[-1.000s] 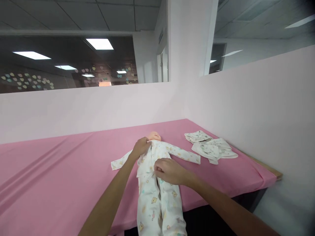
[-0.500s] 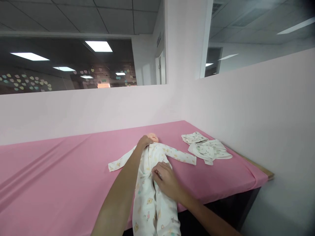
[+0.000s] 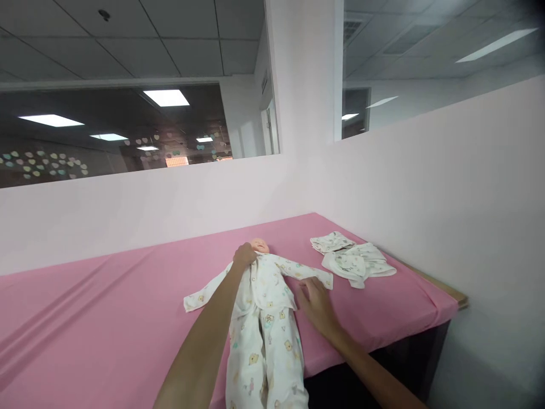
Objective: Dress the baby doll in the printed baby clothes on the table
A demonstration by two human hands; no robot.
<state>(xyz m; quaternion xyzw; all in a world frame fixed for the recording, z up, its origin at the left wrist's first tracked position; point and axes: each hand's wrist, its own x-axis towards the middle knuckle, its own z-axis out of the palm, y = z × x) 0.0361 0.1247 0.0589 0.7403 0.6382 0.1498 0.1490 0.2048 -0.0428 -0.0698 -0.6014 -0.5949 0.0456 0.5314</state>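
Note:
A baby doll point(image 3: 260, 246) lies on its back on the pink table point(image 3: 106, 307), dressed in a white printed sleepsuit point(image 3: 264, 318) with its sleeves spread out. My left hand point(image 3: 244, 255) is closed on the suit's collar at the doll's left shoulder, right below the head. My right hand point(image 3: 314, 301) lies flat and open on the pink cloth, beside the doll's body and just under the right sleeve point(image 3: 307, 274).
A small heap of folded white baby clothes point(image 3: 353, 258) lies at the table's far right corner. Pale pink partition walls point(image 3: 447, 187) close off the back and right sides. The table's front edge drops off near the doll's legs.
My right hand left the front of the sleepsuit at the doll's belly and slid right onto the cloth, opening flat. My left hand stayed at the collar.

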